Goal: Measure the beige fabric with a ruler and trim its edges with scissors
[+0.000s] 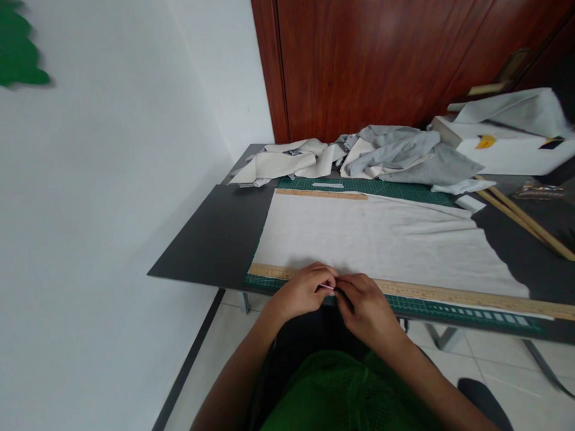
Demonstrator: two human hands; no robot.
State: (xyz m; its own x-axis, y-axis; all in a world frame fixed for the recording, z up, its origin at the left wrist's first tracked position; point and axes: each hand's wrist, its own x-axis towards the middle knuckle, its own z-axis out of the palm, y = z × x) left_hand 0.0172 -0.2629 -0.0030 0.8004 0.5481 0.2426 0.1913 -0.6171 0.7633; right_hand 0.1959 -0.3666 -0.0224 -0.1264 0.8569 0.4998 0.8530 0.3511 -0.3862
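My left hand [306,291] is closed, its fingers pinching a thin pinkish-white stick [326,286], perhaps a slim pen. Right beside it, my right hand [365,306] is closed too, fingertips meeting the stick's dark end; what exactly they grip is mostly hidden. Both hands are over the near edge of the table, just in front of a long wooden ruler [441,292]. Beyond them a pale fabric sheet [354,232] lies spread on a green cutting mat [417,304], with some wrinkles on its right side. A shorter wooden ruler [322,194] rests along the fabric's far edge.
Crumpled grey and cream fabric pieces [389,152] are heaped at the back of the dark table [203,237]. A white box [506,148] with cloth on top stands back right. Wooden sticks [528,219] lie at the right. A white wall [125,152] borders the left.
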